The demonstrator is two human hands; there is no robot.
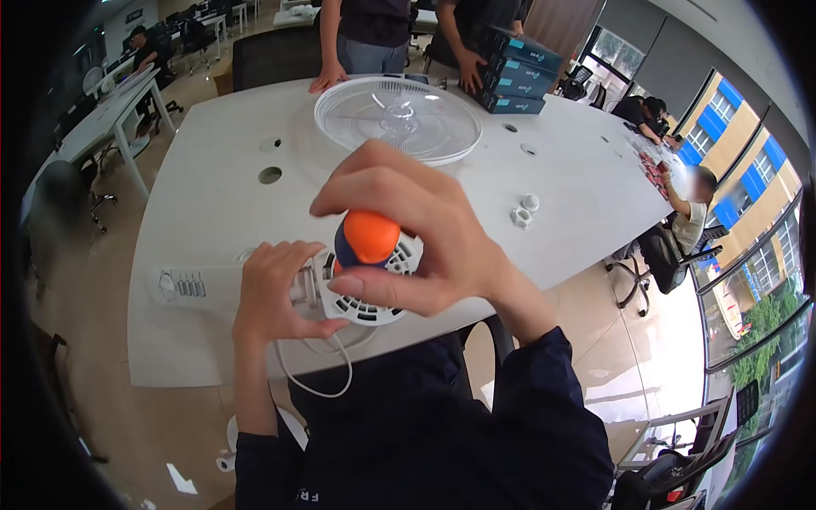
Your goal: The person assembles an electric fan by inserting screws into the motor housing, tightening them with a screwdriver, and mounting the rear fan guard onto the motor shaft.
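Observation:
My right hand [425, 225] is curled round an orange and dark blue round-ended tool [371, 238], which stands over the vented white motor housing [387, 293] of a fan. On the neck of that housing rests my left hand [276, 289], its thumb below and its fingers above, gripping it. The white fan stand [200, 285] lies along the table to the left. A white cable [327, 393] loops over the table's front edge. What the tool's lower end touches is hidden.
Behind my hands lies a round clear fan guard [340, 115] on the white table [204, 204]. Small white parts [523, 212] sit at the right. Two people stand across the table, one beside stacked dark boxes [523, 76]. Another person sits at the far right.

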